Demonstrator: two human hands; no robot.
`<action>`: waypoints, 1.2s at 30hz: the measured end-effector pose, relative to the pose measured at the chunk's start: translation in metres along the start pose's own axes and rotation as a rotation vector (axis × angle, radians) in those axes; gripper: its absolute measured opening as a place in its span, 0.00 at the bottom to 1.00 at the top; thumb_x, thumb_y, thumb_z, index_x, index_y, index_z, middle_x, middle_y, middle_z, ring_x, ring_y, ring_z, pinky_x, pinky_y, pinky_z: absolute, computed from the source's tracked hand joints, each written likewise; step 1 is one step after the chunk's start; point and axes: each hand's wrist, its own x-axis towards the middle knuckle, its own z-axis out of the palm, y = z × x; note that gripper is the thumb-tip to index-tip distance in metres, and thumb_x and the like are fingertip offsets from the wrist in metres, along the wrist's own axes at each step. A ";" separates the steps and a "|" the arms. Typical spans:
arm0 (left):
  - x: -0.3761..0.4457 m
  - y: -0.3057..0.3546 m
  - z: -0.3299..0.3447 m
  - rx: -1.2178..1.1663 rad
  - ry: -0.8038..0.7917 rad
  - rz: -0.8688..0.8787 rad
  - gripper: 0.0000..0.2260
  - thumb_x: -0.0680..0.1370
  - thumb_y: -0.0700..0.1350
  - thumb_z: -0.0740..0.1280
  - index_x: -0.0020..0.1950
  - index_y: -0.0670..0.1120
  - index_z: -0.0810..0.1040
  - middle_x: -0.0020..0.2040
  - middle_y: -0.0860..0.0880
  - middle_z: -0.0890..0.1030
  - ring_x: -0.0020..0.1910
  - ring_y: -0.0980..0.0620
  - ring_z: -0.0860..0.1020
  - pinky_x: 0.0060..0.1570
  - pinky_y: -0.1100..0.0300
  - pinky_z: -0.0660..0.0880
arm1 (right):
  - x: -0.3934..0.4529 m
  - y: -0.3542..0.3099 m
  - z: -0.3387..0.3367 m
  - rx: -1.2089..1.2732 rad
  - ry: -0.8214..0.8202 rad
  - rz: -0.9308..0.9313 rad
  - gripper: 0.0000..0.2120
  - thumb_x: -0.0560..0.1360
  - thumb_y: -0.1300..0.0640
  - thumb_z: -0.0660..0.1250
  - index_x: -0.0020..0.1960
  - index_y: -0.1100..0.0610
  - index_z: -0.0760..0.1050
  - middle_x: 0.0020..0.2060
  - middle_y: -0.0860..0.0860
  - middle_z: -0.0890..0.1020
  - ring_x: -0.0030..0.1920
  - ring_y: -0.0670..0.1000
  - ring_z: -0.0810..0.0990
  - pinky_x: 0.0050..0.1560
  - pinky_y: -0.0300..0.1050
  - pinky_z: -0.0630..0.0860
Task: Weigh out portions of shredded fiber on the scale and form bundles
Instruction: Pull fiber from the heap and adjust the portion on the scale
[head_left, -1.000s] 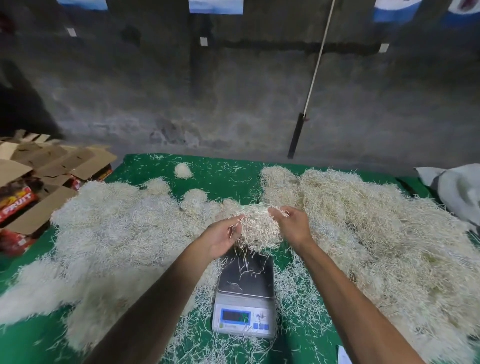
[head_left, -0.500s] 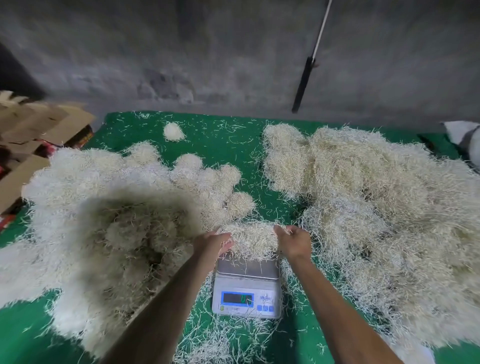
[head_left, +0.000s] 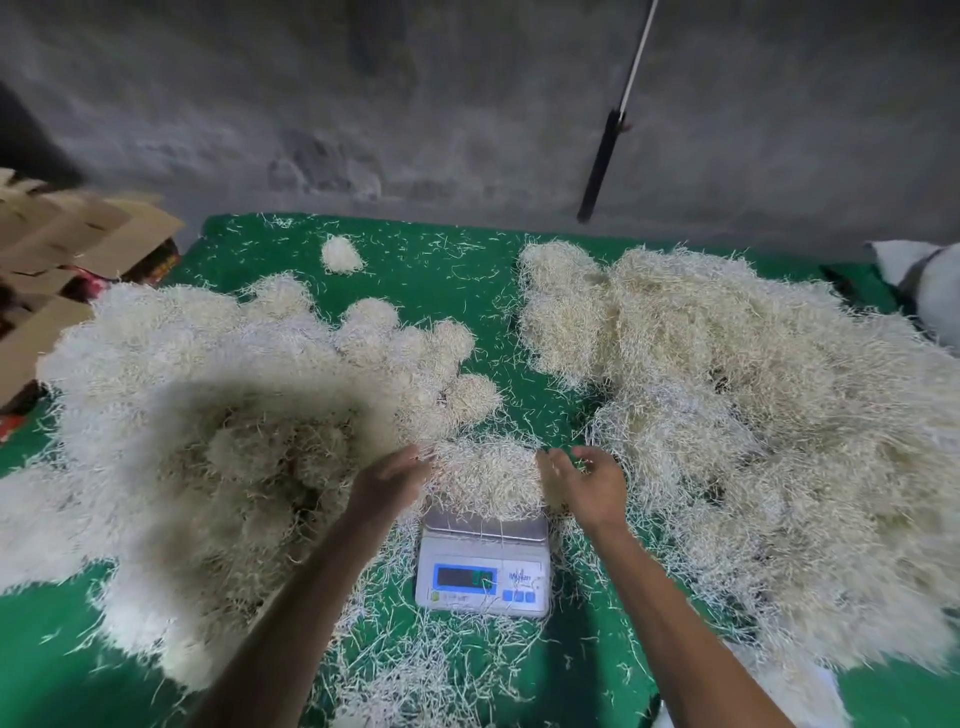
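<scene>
On top of the small white digital scale (head_left: 483, 566) with its steel platter, near the front middle of the green cloth-covered table (head_left: 467, 270), sits a loose mound of pale shredded fiber, the portion (head_left: 485, 480) being weighed. The left hand (head_left: 387, 480) is at its left flank and the right hand (head_left: 589, 486) at its right; both have relaxed, loosely spread fingers that grip nothing, and whether the fingertips touch the strands or sit just clear of them I cannot tell. That is the first risk: any hand resting on the mound would press on the platter and falsify the reading, which is itself too blurred to make out. The mound overhangs the platter's edges, and strands trailing onto the cloth or onto the scattered loose shreds (head_left: 415, 660) around the scale would carry part of the weight, so the portion would likely read light. Its far edge also lies close to the small rounded bundles (head_left: 470, 395) at the edge of the big heap of formed fiber (head_left: 208, 415) on the left, and the raw tangled pile (head_left: 753, 415) begins just beside the right hand, so a careless lift could snag neighbouring strands and change the measured amount.
</scene>
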 end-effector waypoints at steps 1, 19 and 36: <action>-0.012 -0.005 -0.001 -0.071 -0.011 -0.010 0.19 0.80 0.51 0.70 0.70 0.49 0.77 0.64 0.49 0.80 0.63 0.49 0.79 0.64 0.50 0.77 | -0.009 -0.002 -0.001 0.019 0.004 0.002 0.14 0.77 0.49 0.73 0.57 0.57 0.79 0.48 0.44 0.82 0.36 0.30 0.80 0.33 0.23 0.73; -0.125 -0.109 -0.008 -0.771 -0.218 -0.290 0.29 0.79 0.71 0.54 0.71 0.56 0.74 0.69 0.49 0.79 0.69 0.45 0.76 0.73 0.39 0.65 | -0.177 0.058 0.001 0.142 -0.196 0.169 0.35 0.79 0.39 0.66 0.79 0.56 0.61 0.73 0.52 0.71 0.69 0.53 0.73 0.74 0.53 0.67; -0.125 -0.102 -0.004 -0.740 -0.221 -0.275 0.24 0.80 0.68 0.57 0.67 0.55 0.75 0.64 0.49 0.82 0.63 0.44 0.81 0.68 0.38 0.72 | -0.175 0.046 0.010 0.165 -0.212 0.171 0.33 0.79 0.42 0.67 0.77 0.56 0.62 0.70 0.51 0.73 0.64 0.46 0.75 0.72 0.49 0.70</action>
